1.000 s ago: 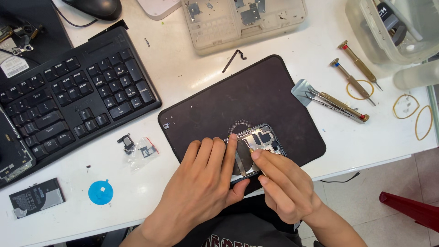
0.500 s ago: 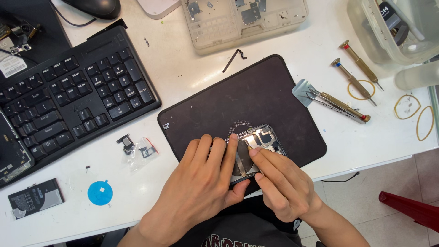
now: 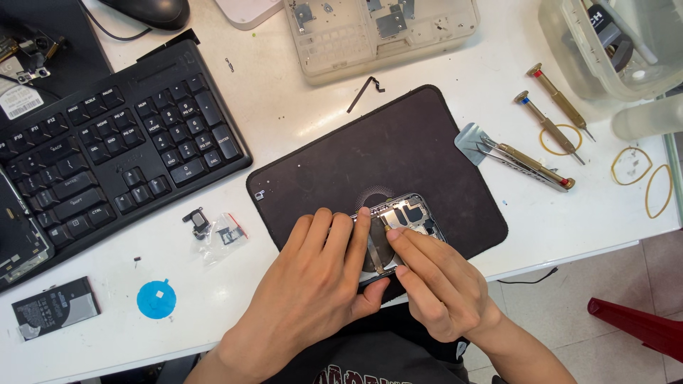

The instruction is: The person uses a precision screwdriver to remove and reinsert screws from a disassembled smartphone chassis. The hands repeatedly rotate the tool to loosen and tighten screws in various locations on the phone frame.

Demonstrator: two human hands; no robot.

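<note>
An opened phone [image 3: 411, 215] with its inner boards showing lies on a dark work mat [image 3: 384, 153] near the table's front edge. My left hand [image 3: 313, 284] lies over the phone's left half and grips it, thumb under the lower edge. My right hand [image 3: 434, 281] rests on the phone's right side, its index finger and thumb pinched on a small part at the phone's middle. Most of the phone is hidden under both hands.
A black keyboard [image 3: 107, 156] lies at the left. Screwdrivers [image 3: 551, 128], tweezers [image 3: 523, 160] and rubber bands [image 3: 658, 188] lie at the right. A clear parts tray [image 3: 377, 32] stands behind the mat. A phone battery [image 3: 55, 307], a blue disc [image 3: 156, 299] and a small bag [image 3: 224, 235] lie front left.
</note>
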